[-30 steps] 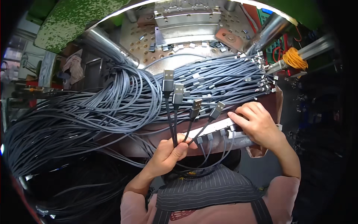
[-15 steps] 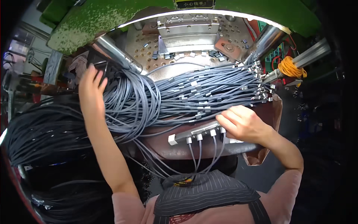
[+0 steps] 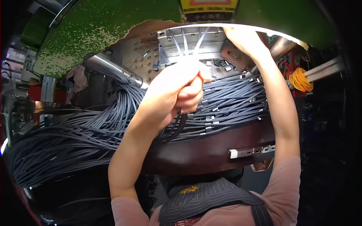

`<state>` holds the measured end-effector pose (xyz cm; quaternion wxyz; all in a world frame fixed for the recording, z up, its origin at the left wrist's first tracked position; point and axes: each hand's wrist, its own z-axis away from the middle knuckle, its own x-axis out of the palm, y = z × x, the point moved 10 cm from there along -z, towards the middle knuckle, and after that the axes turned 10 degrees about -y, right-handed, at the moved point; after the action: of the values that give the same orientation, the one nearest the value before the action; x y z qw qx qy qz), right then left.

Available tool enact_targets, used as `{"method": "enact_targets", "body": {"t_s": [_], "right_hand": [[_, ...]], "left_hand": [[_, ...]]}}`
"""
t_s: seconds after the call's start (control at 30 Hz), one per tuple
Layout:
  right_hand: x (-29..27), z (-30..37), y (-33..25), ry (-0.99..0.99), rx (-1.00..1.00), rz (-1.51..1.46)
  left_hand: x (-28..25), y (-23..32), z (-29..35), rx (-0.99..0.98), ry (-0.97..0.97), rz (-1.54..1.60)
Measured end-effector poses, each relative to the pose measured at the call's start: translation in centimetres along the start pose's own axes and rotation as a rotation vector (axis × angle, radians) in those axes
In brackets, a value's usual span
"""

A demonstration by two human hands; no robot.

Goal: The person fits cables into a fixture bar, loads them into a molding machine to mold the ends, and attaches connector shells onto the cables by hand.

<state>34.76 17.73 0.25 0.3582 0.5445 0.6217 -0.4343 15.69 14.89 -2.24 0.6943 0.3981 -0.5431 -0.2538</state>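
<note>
My left hand (image 3: 179, 88) is closed around several grey cables (image 3: 185, 42), raised over the middle of the work surface. Their upper ends fan out in front of the metal fixture block (image 3: 166, 43) of the press, and the tips go out of sight under the green hood. Below the fist, dark cable lengths hang down. My right hand (image 3: 243, 39) reaches up to the hood's lower edge at the right of the block; its fingers are mostly hidden there. A slotted metal bar (image 3: 250, 151) with a white end lies near the front edge, partly behind my right forearm, with no cables in view on it.
A thick bundle of grey cables (image 3: 233, 100) with metal connectors covers the table and trails off left. Small metal pieces (image 3: 227, 68) lie scattered by the block. The green hood (image 3: 102, 41) overhangs everything, between steel posts (image 3: 113, 69). Orange cord (image 3: 301, 80) is wound at right.
Both hands have gone up to the press. The left now grips cables that were plugged along the bar; the right has let go of the bar, which lies farther right.
</note>
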Motion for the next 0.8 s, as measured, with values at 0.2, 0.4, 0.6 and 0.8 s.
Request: {"method": "enact_targets", "body": {"t_s": [0.2, 0.4, 0.6, 0.8], "right_hand": [[5.2, -0.2, 7.2, 0.048, -0.162, 0.379], [2.9, 0.7, 5.0, 0.309, -0.14, 0.204], [-1.1, 2.6, -4.5, 0.176, -0.136, -0.037], [-0.3, 3.7, -4.9, 0.232, -0.156, -0.063]], "left_hand": [[-1.5, 0.3, -2.8, 0.017, -0.033, 0.005], [-2.2, -2.0, -2.7, -0.06, -0.095, 0.011], [-4.6, 7.0, -0.3, 0.408, 0.458, -1.425], [-0.5, 4.4, -3.5, 0.61, 0.325, -2.279]]}}
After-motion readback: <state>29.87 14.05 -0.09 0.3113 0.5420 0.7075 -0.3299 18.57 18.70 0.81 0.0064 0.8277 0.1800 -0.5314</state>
